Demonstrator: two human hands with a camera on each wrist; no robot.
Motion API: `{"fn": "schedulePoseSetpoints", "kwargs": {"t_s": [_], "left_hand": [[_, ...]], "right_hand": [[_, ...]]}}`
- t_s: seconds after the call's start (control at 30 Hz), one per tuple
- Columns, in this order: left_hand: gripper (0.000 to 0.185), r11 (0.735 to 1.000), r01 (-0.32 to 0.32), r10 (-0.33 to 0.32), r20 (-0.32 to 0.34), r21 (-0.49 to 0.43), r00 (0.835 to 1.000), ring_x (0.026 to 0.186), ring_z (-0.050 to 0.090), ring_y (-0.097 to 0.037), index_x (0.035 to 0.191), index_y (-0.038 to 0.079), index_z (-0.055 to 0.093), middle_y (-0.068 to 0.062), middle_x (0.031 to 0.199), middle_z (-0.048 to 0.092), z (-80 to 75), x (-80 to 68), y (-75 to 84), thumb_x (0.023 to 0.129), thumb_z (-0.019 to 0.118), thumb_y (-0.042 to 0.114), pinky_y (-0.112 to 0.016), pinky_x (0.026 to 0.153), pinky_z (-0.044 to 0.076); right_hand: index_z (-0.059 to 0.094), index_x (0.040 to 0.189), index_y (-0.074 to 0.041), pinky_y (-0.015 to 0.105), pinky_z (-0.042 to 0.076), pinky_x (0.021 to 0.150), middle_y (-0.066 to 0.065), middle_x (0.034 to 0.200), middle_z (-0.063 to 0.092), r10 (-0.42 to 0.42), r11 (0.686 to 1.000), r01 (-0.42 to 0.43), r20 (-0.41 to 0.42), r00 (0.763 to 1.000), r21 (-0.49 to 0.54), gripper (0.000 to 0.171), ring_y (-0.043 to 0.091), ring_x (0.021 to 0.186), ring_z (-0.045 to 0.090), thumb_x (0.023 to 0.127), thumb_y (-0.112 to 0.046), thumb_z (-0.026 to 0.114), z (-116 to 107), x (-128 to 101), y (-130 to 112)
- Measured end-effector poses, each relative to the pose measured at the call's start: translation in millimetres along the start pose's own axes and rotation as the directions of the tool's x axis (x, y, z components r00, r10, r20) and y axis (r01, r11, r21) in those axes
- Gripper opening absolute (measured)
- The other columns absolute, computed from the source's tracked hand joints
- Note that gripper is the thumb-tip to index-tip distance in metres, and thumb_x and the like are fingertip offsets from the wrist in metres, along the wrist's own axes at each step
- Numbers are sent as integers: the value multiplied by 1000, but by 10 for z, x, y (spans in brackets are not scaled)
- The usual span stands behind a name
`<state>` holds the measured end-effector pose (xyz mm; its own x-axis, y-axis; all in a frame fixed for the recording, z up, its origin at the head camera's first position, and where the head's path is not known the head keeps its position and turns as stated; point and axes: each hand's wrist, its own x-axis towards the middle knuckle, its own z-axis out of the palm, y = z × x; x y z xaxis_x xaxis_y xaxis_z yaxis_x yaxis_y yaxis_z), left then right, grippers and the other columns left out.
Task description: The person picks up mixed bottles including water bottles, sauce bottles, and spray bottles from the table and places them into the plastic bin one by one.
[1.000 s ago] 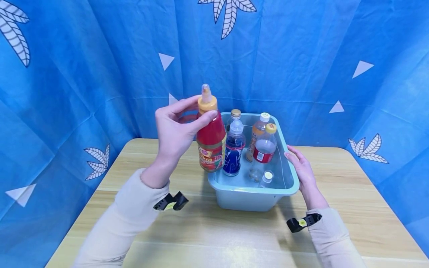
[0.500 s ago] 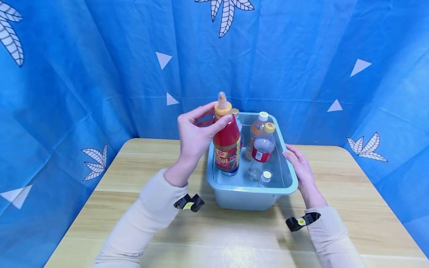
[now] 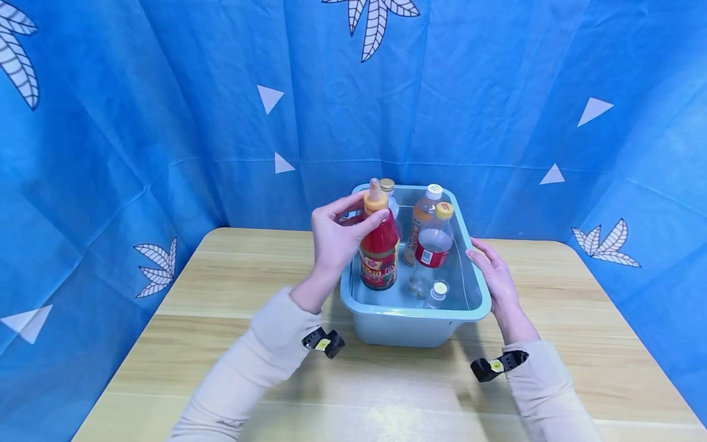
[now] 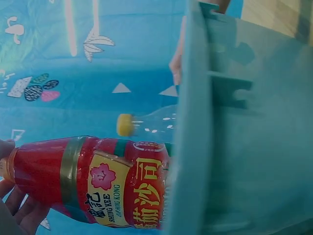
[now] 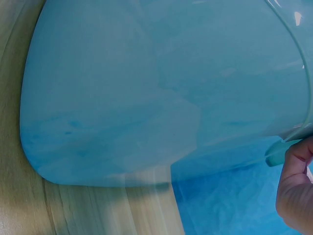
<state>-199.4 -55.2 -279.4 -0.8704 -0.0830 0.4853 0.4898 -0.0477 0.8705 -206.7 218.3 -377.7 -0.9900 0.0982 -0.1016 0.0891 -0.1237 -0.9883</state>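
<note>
My left hand (image 3: 338,239) grips a red ketchup bottle (image 3: 380,252) by its yellow cap and neck. The bottle stands upright inside the left side of a light blue plastic tub (image 3: 409,328), its lower part below the rim. In the left wrist view the label of the ketchup bottle (image 4: 107,186) faces the camera, and the tub wall hides its base. My right hand (image 3: 497,276) holds the tub's right rim, thumb on top. In the right wrist view the fingers (image 5: 296,171) curl at the rim against the tub's outer wall (image 5: 122,88).
Inside the tub stand a yellow-capped bottle with a red label (image 3: 433,248), an orange-labelled bottle (image 3: 422,215), a small white-capped bottle (image 3: 438,291) and a gold-capped bottle (image 3: 388,186). The wooden table (image 3: 248,264) meets a blue curtain (image 3: 475,92) behind.
My left hand has carried the ketchup bottle rightward over the tub, then lowered it inside, covering the blue-labelled bottle. The right hand keeps its hold on the rim.
</note>
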Motion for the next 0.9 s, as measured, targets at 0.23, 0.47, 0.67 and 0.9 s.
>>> {"fn": "schedulePoseSetpoints", "kwargs": {"t_s": [0.23, 0.47, 0.67, 0.9], "left_hand": [[36, 998, 62, -62, 19, 18, 998, 91, 59, -15, 108, 7, 64, -5, 103, 64, 49, -67, -123, 75, 72, 18, -30, 74, 50], [37, 992, 115, -116, 27, 43, 993, 92, 59, -15, 107, 8, 65, -4, 103, 64, 80, -96, -315, 73, 73, 22, -29, 75, 50], [39, 984, 167, -170, 38, 68, 985, 93, 59, -18, 107, 9, 65, -6, 104, 63, 97, -116, -427, 72, 73, 24, -30, 76, 49], [38, 975, 198, -203, 43, 104, 978, 91, 60, -16, 105, 10, 66, -4, 103, 64, 125, -152, -516, 71, 75, 23, -29, 74, 50]], "right_hand": [[37, 135, -17, 20, 49, 71, -9, 100, 54, 7, 1000, -7, -6, 1000, -10, 55, 7, 87, 59, 86, -32, 57, 7, -11, -6], [36, 135, -19, 20, 48, 72, -1, 113, 47, 6, 998, -7, -11, 1000, -62, 57, 7, 90, 56, 85, -36, 57, 26, -31, -27], [36, 136, -19, 20, 48, 72, -2, 112, 48, 13, 999, -14, -7, 1000, -46, 56, 6, 89, 56, 86, -35, 56, 29, -35, -37], [36, 135, -18, 20, 48, 72, -1, 114, 46, 5, 998, -5, -5, 1000, -55, 56, 7, 90, 56, 86, -35, 56, 29, -37, -43]]}}
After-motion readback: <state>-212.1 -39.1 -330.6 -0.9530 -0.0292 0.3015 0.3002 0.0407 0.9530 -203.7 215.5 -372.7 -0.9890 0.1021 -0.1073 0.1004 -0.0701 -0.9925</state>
